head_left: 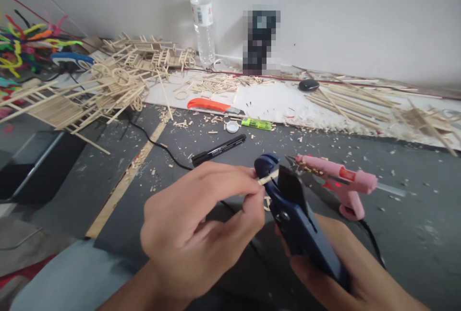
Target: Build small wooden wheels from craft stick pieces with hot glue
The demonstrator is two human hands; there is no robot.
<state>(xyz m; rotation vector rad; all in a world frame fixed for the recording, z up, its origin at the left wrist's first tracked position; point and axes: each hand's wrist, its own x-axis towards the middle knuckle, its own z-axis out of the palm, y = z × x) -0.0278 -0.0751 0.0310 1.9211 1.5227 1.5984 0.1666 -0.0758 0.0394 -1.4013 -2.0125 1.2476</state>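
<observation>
Blue cutter (306, 236), lower right of frame, wrapped in our right hand (360, 258), blade (291, 188) raised. Our left hand (205, 220) pinches wooden stick (268, 177) near centre, end at cutter's mouth, likely for steadiness. Pink glue gun (338, 172), right of centre, apparently placed handy.

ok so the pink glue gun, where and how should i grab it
The pink glue gun is probably best taken by its handle, from the near right side: the handle juts toward the person, while the pointed nozzle, possibly hot, faces left. Mind the black cord leaving the handle's base.
</observation>
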